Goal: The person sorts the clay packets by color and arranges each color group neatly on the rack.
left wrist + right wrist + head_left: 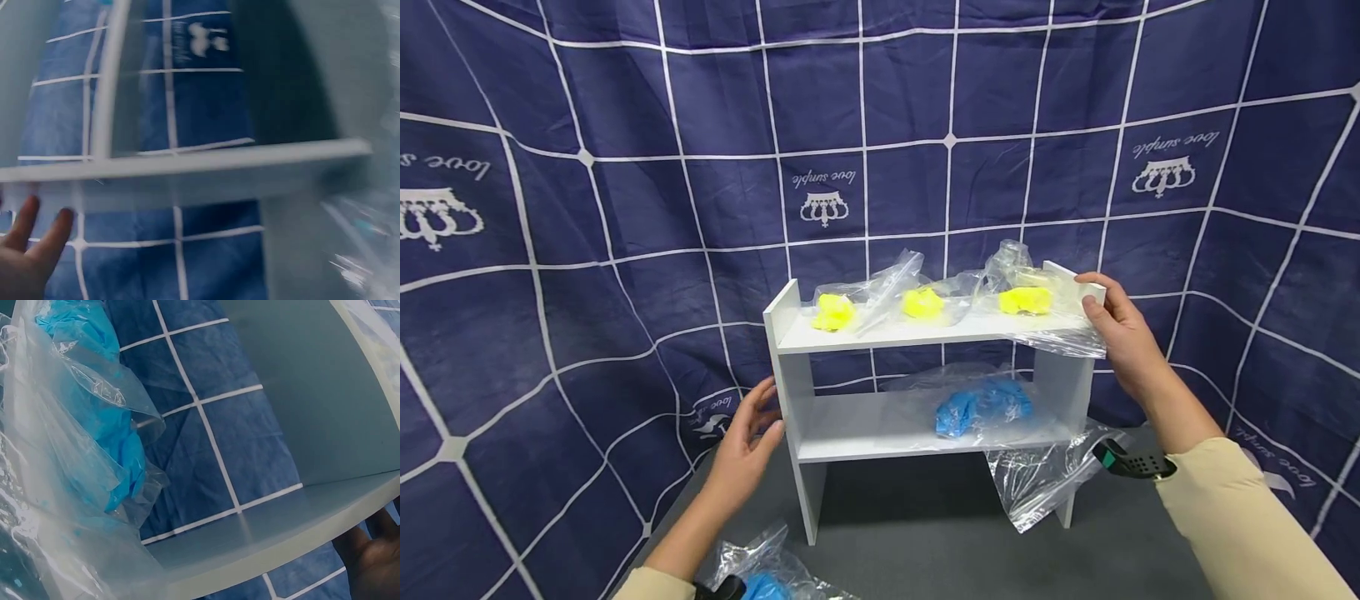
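Observation:
A white two-tier shelf [925, 335] stands between my hands. My right hand [1123, 333] grips the top of its right side panel, thumb over the front edge. In the right wrist view, that hand [375, 556] shows outside the panel. My left hand [741, 446] is at the outer face of the left panel, fingers loosely bent, fingertips right at the board. Clear bags with yellow lumps [835, 312] lie along the upper tier. On the lower tier is a clear bag with something blue [985, 407], its end hanging over the front.
Another clear bag with blue contents [766, 586] lies on the dark grey table [925, 542] at the front left, near my left wrist. A blue cloth with white grid lines [902, 100] hangs behind the shelf and along both sides.

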### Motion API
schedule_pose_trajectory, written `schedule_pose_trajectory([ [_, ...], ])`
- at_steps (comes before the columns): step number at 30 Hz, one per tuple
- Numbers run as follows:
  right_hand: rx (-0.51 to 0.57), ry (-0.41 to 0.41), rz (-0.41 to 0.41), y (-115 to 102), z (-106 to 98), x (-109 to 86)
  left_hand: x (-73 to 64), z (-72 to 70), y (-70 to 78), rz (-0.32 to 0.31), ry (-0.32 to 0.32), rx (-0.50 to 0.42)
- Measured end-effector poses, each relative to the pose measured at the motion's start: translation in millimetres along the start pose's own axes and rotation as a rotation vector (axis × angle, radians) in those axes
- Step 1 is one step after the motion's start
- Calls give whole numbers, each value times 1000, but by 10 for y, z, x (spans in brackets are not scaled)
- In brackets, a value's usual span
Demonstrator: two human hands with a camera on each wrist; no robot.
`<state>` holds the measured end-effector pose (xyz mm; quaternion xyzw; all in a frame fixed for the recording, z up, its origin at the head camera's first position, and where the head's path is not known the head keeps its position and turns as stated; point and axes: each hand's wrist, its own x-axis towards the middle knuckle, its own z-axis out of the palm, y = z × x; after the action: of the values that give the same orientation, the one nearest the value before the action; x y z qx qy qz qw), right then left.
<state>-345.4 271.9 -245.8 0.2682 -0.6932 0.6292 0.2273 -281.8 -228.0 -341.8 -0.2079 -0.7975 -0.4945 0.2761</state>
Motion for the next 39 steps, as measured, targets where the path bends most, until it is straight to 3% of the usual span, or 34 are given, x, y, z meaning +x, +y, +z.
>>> schedule_pose_trajectory([
  [3,1,-10,-4,-10,22,11,-279,-84,-110,-52,-125,45],
  [5,-1,-9,-2,-13,41,16,-470,-147,-169,-75,-222,138],
  [6,0,-8,1,-12,50,16,-567,-177,-201,-53,-273,197],
  [8,-2,-4,9,-7,63,15,-746,-246,-298,41,-393,283],
  [10,2,-1,16,-3,66,13,-892,-309,-448,198,-491,354],
  [12,13,0,23,-6,60,15,-1002,-348,-602,312,-561,366],
  [14,25,6,26,-15,49,19,-1069,-364,-748,349,-607,369],
  [15,29,8,27,-23,42,18,-1095,-361,-810,378,-601,388],
  [17,31,15,28,-33,32,18,-1141,-346,-898,367,-606,383],
  [21,16,20,28,-26,25,10,-1218,-314,-1064,407,-583,381],
  [29,-9,13,31,7,36,11,-1284,-271,-1209,494,-516,395],
  [39,96,-37,48,-1,27,-4,-1231,-262,-1249,569,-603,288],
])
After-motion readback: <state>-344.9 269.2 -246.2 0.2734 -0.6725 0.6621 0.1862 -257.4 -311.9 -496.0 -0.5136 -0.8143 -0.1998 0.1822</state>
